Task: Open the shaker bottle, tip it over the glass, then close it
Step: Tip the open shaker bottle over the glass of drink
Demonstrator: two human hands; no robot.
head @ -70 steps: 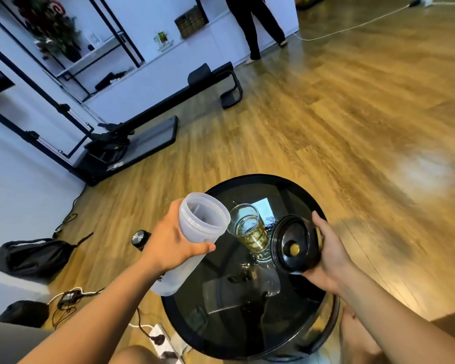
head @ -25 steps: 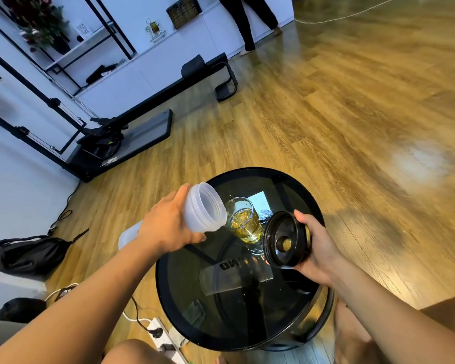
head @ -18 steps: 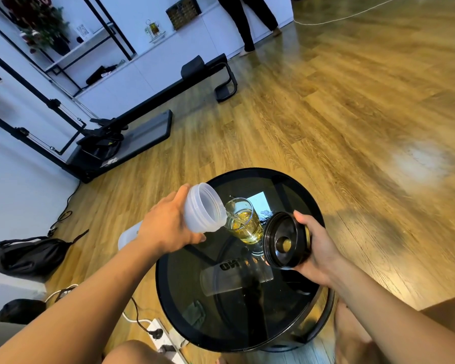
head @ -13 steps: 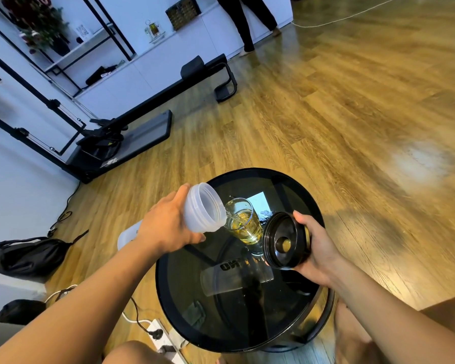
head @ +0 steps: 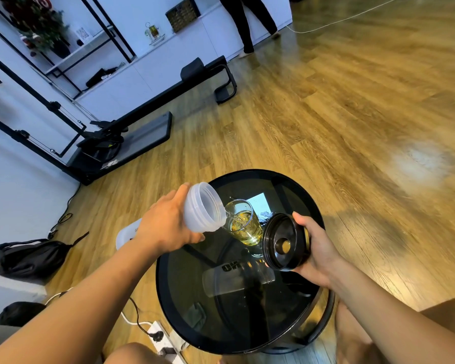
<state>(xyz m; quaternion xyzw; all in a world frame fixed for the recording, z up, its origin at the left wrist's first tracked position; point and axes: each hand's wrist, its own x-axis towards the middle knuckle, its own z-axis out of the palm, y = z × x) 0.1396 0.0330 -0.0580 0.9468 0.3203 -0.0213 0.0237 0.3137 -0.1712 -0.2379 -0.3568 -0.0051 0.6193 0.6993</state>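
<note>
The shaker bottle (head: 201,210) lay tipped in the left hand (head: 166,227), whose fingers were clenched round its neck, long axis running from lower left up to the mouth at the rim of the glass (head: 243,223) on the worktop (head: 221,345). The right hand (head: 318,248) gripped the lid (head: 283,241) just right of the glass (nearer for capping). Only mirrored letters in the worktop's reflection showed, unreadable.

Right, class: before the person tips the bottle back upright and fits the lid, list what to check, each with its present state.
1. Left hand firmly gripping shaker bottle: ok.
2. Bottle mouth over glass: ok.
3. Glass upright on table: ok.
4. Glass not overfull: ok.
5. Lid ready in right hand: ok.
6. Bottle emptied: cannot tell.
</note>
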